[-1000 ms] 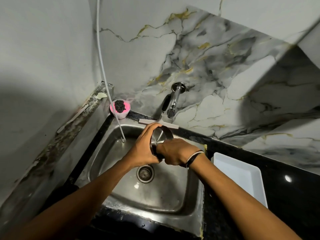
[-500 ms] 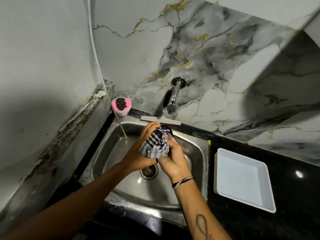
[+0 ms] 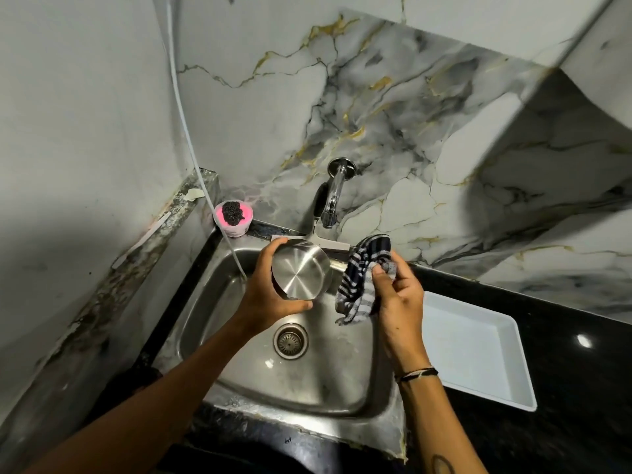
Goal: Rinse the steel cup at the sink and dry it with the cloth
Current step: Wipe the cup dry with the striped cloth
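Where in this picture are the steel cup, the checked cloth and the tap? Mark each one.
steel cup [image 3: 300, 273]: head view, on its round base, which faces the camera.
checked cloth [image 3: 359, 278]: head view, on its hanging striped middle.
tap [image 3: 331, 200]: head view, on the spout.

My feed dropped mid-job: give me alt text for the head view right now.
Over a steel sink, the left hand holds the steel cup with its base toward the camera, while the right hand holds a striped cloth just beside it, not touching. No water visibly runs from the tap; a white tray sits on the right counter.
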Motion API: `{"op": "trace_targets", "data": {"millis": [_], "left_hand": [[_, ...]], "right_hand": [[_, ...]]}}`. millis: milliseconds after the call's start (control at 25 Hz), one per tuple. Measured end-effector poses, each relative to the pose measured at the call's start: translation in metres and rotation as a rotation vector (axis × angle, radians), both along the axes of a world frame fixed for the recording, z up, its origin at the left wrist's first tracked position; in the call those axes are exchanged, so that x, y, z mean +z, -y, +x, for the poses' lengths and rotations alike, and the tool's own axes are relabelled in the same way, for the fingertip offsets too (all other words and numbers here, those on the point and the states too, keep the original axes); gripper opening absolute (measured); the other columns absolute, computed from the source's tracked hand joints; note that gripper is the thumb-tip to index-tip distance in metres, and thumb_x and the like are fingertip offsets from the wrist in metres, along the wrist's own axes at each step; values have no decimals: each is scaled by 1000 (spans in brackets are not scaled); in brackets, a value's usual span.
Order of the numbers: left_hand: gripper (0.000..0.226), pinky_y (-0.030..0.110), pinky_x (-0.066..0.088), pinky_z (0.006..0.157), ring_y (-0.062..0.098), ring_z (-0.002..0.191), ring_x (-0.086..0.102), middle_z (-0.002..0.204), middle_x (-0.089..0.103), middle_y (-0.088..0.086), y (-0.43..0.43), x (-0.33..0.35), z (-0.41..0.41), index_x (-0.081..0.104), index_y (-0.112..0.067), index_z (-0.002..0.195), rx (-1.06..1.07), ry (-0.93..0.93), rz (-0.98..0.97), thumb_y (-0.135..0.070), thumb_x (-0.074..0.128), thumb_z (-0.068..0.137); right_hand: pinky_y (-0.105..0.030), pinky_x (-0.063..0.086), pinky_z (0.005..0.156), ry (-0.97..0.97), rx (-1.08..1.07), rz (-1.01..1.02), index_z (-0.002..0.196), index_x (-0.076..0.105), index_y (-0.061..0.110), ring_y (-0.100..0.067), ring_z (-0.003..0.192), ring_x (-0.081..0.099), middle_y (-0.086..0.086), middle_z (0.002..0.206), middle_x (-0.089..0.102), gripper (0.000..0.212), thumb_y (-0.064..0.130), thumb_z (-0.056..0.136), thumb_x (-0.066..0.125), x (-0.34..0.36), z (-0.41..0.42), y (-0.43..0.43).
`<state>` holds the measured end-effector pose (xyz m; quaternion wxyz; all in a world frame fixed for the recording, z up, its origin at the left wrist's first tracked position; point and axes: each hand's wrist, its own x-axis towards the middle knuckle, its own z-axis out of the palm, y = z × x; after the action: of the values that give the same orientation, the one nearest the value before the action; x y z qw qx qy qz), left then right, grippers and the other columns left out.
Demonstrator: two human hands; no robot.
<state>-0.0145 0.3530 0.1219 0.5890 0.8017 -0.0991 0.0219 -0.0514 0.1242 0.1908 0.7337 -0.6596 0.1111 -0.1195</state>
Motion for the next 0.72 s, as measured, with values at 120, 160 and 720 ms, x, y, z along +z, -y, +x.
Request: {"op": "trace_targets", "data": {"millis": [120, 160, 720], "left_hand": [[126, 26, 44, 121, 12, 145, 54, 158, 53, 5, 2, 7, -1, 32, -14, 165, -104, -45, -21, -2, 103, 62], [125, 22, 48, 115, 9, 140, 58, 154, 55, 3, 3, 10, -1, 32, -15, 165, -139, -50, -20, 1, 101, 62], [124, 32, 56, 110, 20, 125, 70, 136, 66, 13, 6, 7, -2, 34, -15, 161, -168, -66, -81, -1, 101, 57]], "right_hand": [[-24, 47, 120, 137, 377, -750, 153, 58, 18, -6, 140, 61, 5, 152, 65, 52, -3, 105, 58, 8, -2, -26], [-30, 41, 126, 158, 563, -1029, 156, 54, 19, -14, 151, 52, 1, 162, 56, 57, -2, 104, 56, 10, 2, -35], [-36, 33, 128, 41, 921, -1334, 156, 49, 13, -26, 157, 40, -11, 168, 46, 59, 3, 98, 60, 24, 18, -51]]}}
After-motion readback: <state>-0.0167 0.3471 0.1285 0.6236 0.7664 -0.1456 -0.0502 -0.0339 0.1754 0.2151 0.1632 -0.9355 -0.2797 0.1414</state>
